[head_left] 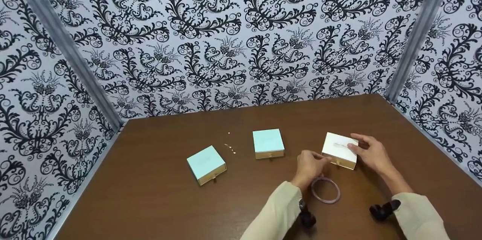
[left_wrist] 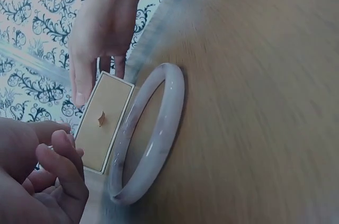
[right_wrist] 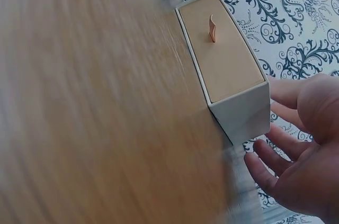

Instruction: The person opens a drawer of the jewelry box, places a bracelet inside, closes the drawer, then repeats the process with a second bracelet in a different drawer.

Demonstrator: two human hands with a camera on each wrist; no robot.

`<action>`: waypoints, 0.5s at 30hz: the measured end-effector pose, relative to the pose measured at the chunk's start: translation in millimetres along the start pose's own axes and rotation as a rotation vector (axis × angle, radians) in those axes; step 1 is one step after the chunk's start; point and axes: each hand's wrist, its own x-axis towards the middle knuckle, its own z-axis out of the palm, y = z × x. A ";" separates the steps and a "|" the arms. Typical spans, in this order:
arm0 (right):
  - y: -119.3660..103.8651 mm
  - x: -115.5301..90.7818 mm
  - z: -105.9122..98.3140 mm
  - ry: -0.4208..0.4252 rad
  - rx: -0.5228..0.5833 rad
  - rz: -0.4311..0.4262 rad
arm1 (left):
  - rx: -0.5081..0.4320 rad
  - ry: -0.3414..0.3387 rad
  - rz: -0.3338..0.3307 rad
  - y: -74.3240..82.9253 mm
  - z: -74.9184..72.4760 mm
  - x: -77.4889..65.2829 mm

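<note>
A white drawer-style box (head_left: 339,147) with printed lettering on its lid sits at the right of the table. Its tan front (right_wrist: 228,54) has a small ribbon pull tab (left_wrist: 101,118). My right hand (head_left: 371,153) holds the box, thumb on the lid and fingers along its right side. At the box's front left corner is my left hand (head_left: 310,164), fingers loosely bent; the left wrist view (left_wrist: 47,166) shows nothing in its palm. A pale, glossy bangle (head_left: 327,201) lies on the table just in front of the box, close to the left wrist.
Two mint-green boxes with tan drawer fronts stand on the brown table (head_left: 150,195): one in the middle (head_left: 268,140), one farther left (head_left: 206,161). Several tiny pale pieces (head_left: 230,148) lie between them. Patterned walls (head_left: 211,44) enclose the back and sides.
</note>
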 end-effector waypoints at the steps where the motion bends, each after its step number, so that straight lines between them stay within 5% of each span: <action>1: 0.2 0.3 0.0 0.004 -0.005 -0.006 | 0.005 0.001 -0.002 0.3 2.0 0.4; 15: 2.7 1.8 -0.1 -0.025 0.008 0.017 | -0.022 -0.025 -0.048 9.8 20.5 2.3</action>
